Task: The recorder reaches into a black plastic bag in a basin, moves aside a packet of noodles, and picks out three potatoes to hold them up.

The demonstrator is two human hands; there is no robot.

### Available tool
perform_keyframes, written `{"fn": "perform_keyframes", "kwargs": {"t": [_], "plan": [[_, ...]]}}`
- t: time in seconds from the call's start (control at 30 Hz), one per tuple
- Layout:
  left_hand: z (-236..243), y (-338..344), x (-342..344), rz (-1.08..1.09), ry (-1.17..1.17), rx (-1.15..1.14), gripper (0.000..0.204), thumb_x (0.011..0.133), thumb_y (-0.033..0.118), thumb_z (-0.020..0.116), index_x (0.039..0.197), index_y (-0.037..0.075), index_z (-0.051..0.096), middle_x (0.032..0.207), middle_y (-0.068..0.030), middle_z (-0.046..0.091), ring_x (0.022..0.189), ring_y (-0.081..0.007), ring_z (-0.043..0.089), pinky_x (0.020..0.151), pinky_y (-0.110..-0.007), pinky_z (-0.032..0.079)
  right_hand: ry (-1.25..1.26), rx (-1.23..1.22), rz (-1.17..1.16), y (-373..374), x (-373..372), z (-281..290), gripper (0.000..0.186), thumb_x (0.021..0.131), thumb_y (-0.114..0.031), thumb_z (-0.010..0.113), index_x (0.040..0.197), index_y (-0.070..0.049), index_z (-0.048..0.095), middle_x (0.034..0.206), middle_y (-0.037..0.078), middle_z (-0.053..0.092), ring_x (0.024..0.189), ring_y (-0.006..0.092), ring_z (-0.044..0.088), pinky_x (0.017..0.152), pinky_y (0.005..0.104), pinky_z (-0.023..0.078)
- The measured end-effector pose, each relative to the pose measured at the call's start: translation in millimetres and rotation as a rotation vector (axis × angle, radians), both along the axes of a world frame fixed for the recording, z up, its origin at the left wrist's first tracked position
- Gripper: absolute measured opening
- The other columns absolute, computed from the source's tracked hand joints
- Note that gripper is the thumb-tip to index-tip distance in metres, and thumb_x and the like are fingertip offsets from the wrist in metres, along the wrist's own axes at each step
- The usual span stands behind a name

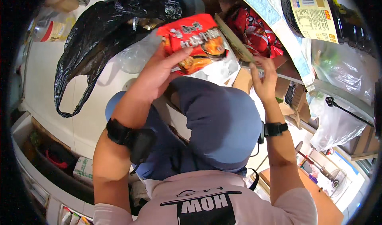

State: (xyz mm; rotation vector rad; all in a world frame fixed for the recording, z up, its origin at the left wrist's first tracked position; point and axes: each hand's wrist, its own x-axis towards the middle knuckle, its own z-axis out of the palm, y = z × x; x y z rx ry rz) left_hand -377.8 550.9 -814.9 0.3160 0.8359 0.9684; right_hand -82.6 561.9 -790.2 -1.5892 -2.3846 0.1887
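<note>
Left hand [159, 71] grip closed on red noodle packet [197, 42], right hand [263, 79] fingers perhaps pinching half-hidden cardboard flap [234, 40].

One red noodle packet [199, 42], one black plastic bag [99, 38], one dark bottle [326, 18], two wristbands [119, 131].

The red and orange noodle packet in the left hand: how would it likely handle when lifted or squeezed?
The noodle packet looks like thin crinkly film, so probably light and slightly slippery. The left hand lifts it one-handed, which suggests little weight. Its contents may crack if squeezed hard.
</note>
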Motion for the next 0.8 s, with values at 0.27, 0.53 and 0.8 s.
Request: {"fn": "perform_keyframes", "kwargs": {"t": [0.27,0.53,0.8], "plan": [[9.3,13.0,37.1,-0.167,-0.1,0.238,0.059,0.078,0.024,0.066,0.125,0.005,0.037,0.114,-0.0061,0.054,0.104,-0.0157,0.052,0.088,-0.03,0.042,1.423,-1.073,-0.375,0.7,-41.6,23.0,0.053,0.085,-0.025,0.056,0.128,-0.001,0.036,0.114,0.014,0.052,0.087,0.0221,0.061,0.065,0.0306,0.053],[29.2,0.3,22.9,-0.337,0.065,0.235,0.059,0.085,0.03,0.057,0.132,0.005,0.032,0.122,-0.0098,0.049,0.109,-0.0159,0.048,0.09,-0.031,0.039,1.593,-0.822,-0.75,-17.7,6.1,15.4,0.032,0.084,-0.024,0.06,0.106,-0.002,0.051,0.093,0.008,0.058,0.071,0.0152,0.058,0.058,0.0209,0.05],[18.1,-33.6,-59.1,-0.049,0.25,0.189,0.038,0.087,0.014,0.055,0.122,0.007,0.045,0.113,-0.0082,0.056,0.106,-0.0153,0.05,0.091,-0.032,0.039,1.787,-0.62,-0.722,-3.1,-11.2,30.2,0.031,0.088,-0.02,0.053,0.109,0.003,0.049,0.109,0.016,0.054,0.104,0.0278,0.053,0.094,0.0358,0.045]]}}
